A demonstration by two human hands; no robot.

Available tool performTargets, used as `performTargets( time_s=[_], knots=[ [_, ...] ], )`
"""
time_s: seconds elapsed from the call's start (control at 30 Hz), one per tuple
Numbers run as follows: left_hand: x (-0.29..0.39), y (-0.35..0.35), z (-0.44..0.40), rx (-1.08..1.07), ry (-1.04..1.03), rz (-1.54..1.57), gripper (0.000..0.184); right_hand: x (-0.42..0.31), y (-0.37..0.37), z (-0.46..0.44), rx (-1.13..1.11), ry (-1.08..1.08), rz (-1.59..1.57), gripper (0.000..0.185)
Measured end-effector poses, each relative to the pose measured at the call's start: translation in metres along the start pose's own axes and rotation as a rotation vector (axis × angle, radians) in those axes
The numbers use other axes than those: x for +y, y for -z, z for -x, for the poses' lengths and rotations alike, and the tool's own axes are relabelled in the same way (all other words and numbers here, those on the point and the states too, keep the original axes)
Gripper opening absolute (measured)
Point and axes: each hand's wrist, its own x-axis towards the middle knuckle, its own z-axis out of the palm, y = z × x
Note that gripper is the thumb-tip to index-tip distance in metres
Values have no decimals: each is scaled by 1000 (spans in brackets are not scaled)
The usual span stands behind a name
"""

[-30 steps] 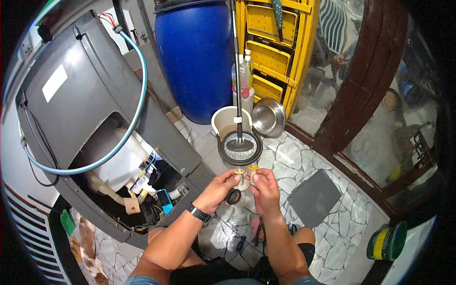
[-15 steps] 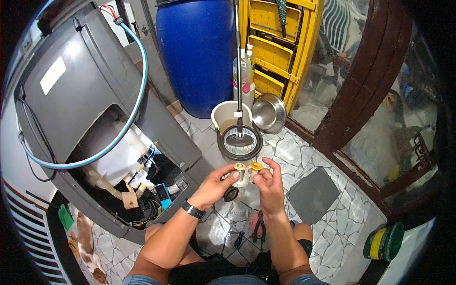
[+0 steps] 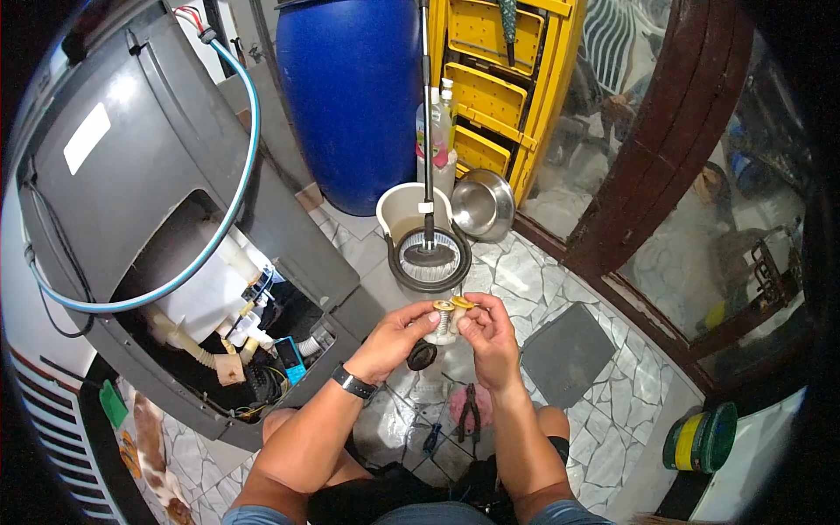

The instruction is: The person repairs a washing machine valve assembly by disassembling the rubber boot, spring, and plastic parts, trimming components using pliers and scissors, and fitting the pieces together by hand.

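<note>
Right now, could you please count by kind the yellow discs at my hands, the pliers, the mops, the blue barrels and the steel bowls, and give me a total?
Yellow discs: 2, one at the left hand, one at the right hand
Pliers: 1
Mop: 1
Blue barrel: 1
Steel bowl: 1
Total: 6

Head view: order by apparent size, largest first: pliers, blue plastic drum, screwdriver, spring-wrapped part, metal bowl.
1. Blue plastic drum
2. Metal bowl
3. Pliers
Unranked: screwdriver and spring-wrapped part look alike; the part is nearer the camera.
</note>
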Motion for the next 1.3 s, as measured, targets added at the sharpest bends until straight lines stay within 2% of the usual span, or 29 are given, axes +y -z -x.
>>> performTargets(
  time_s=[0.27,0.4,0.7,0.87,1.0,1.13,1.3],
  knots=[
    [-8,5,-1,17,38,108,36,6,8,-2,-26,-25,-28,40],
    [-7,9,3,38,33,67,37,9,4,-3,-71,-1,-53,41],
    [5,16,16,45,-12,77,49,12,-9,-9,-111,10,-79,41],
    [7,22,20,-52,-69,135,56,-2,-16,-12,-135,12,-85,41],
    [15,18,23,-119,-68,249,52,-8,-20,-15,-141,47,-47,40],
    [18,8,21,-56,-101,167,50,-3,-29,-14,-96,71,-5,39],
    [14,9,16,4,-103,12,42,7,-38,-8,-34,178,225,33]
  ],
)
